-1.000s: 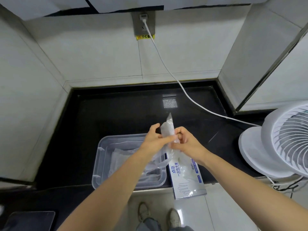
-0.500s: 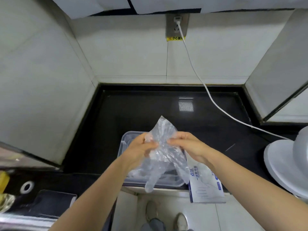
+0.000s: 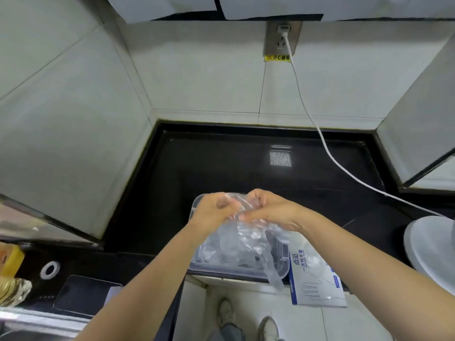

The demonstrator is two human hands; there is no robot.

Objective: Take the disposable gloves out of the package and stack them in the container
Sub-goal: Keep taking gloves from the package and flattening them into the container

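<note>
A clear disposable glove (image 3: pixel 248 238) hangs spread between my two hands above the transparent plastic container (image 3: pixel 283 271) at the counter's front edge. My left hand (image 3: pixel 214 210) pinches the glove's top left edge. My right hand (image 3: pixel 268 209) pinches its top right edge, close beside the left. The glove's fingers dangle past the container's front rim. More crumpled clear gloves lie inside the container, partly hidden by my arms. The white and blue glove package (image 3: pixel 317 279) lies flat just right of the container, overhanging the counter edge.
A white fan base (image 3: pixel 430 244) stands at the right, and its white cord (image 3: pixel 317 126) runs up to a wall socket (image 3: pixel 283 38). The black counter (image 3: pixel 246 166) is walled by tiles on three sides. A dark phone-like slab (image 3: pixel 86 295) lies lower left. My shoes show below.
The rolled glove has been pulled open and spread, then lowered toward the container. My hands dropped with it. The view shifted left, putting the fan mostly out of sight.
</note>
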